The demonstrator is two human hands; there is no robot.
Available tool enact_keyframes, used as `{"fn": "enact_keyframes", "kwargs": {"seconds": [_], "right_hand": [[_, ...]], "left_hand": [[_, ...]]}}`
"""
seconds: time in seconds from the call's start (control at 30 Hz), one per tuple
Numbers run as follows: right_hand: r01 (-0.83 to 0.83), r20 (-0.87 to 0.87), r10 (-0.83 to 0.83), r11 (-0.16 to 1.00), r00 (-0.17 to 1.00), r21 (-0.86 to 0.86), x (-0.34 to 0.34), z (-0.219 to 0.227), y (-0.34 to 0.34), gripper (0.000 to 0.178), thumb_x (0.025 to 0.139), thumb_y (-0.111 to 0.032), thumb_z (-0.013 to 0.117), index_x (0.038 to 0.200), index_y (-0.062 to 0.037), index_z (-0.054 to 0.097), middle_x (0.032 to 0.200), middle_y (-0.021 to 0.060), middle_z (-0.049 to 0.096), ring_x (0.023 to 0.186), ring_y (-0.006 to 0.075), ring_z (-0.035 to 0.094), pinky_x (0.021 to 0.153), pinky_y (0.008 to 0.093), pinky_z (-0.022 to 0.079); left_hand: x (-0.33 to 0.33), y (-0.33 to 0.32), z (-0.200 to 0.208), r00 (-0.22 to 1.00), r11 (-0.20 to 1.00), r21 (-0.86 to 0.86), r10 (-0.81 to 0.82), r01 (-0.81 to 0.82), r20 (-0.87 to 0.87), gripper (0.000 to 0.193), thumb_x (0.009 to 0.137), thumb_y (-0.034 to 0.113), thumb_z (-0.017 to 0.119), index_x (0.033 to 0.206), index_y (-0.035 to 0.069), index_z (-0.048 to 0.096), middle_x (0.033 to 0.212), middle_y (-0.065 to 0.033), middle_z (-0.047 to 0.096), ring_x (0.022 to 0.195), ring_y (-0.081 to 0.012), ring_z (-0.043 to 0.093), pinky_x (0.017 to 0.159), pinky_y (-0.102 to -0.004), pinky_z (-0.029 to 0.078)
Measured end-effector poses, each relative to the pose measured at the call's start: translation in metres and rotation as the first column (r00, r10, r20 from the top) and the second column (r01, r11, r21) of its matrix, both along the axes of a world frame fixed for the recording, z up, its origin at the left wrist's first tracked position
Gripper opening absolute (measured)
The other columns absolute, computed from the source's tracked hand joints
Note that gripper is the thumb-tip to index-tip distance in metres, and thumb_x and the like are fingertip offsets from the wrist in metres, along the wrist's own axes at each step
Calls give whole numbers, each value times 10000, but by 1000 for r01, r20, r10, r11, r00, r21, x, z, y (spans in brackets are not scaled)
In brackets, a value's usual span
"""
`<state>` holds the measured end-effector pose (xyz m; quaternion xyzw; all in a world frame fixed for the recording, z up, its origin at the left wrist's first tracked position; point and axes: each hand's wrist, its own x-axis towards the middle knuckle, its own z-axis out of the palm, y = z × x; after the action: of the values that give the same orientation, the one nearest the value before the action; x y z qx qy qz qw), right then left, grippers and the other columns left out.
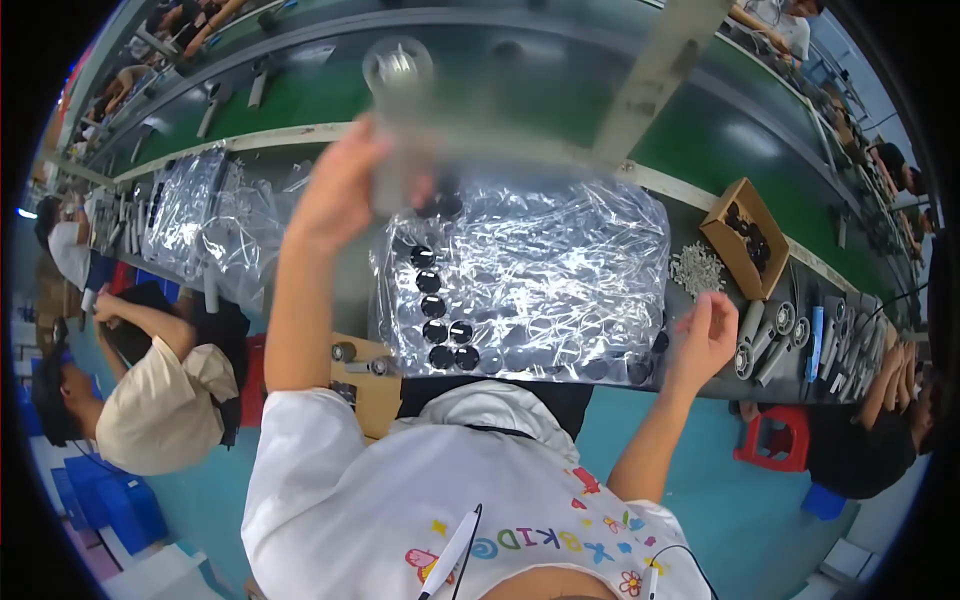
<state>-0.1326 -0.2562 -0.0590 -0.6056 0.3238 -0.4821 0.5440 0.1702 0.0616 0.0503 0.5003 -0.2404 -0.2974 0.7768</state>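
At the upper left of the bench, my left hand (343, 185) is raised, with its fingers closed around a grey tube-shaped housing with a round head (398, 68). Motion blurs the housing, so its details do not show. Below and to the right lies a tray covered in clear plastic film (560, 270), with several round black caps (432, 307) along its left side. Beside the tray's right edge my right hand (708, 335) is held up with its fingers curled together. Whatever those fingertips hold, if anything, is too small to make out.
Right of the tray are a pile of small metal parts (697, 270), a cardboard box of black parts (745, 240) and several grey housings (785, 335). A green conveyor (530, 95) runs behind, crossed by a metal post (655, 80). People work on both sides.
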Motion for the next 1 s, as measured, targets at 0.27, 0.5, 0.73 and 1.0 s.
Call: {"fn": "enact_keyframes", "kwargs": {"seconds": [0.27, 0.5, 0.73, 1.0], "right_hand": [[-613, 12, 651, 721, 759, -324, 96, 77, 124, 162, 874, 90, 710, 1026, 40, 687, 1133, 84, 534, 979, 144, 603, 805, 252, 528], [-691, -122, 696, 643, 707, -331, 107, 62, 138, 108, 897, 24, 715, 1004, 34, 708, 1132, 102, 517, 849, 154, 627, 752, 277, 579], [-748, -126, 748, 605, 651, -274, 104, 71, 135, 102, 886, 24, 727, 987, 32, 715, 1124, 107, 511, 921, 183, 644, 718, 283, 596], [-760, -438, 632, 434, 639, -484, 98, 89, 136, 401, 758, -10, 757, 1149, -100, 765, 1166, 153, 604, 962, 267, 626, 794, 353, 520]], "left_hand": [[-133, -25, -48, 949, 999, -2, 51, -54, -310, 671, 915, -13, 651, 1504, 45, 334, 1104, -138, 628, 702, -147, 612, 513, -286, 520], [-159, -19, -41, 973, 989, 48, 147, -140, -177, 634, 929, -23, 637, 1477, 4, 321, 1101, -137, 591, 717, -138, 607, 519, -263, 502], [-161, -15, -47, 977, 987, 19, 161, -160, -137, 655, 940, -23, 631, 1503, 18, 300, 1155, -155, 597, 703, -115, 590, 521, -250, 494], [-160, -8, -50, 964, 977, 64, 210, -202, -164, 630, 939, -20, 621, 1497, 19, 330, 1170, -151, 599, 686, -125, 586, 534, -255, 501]]}}
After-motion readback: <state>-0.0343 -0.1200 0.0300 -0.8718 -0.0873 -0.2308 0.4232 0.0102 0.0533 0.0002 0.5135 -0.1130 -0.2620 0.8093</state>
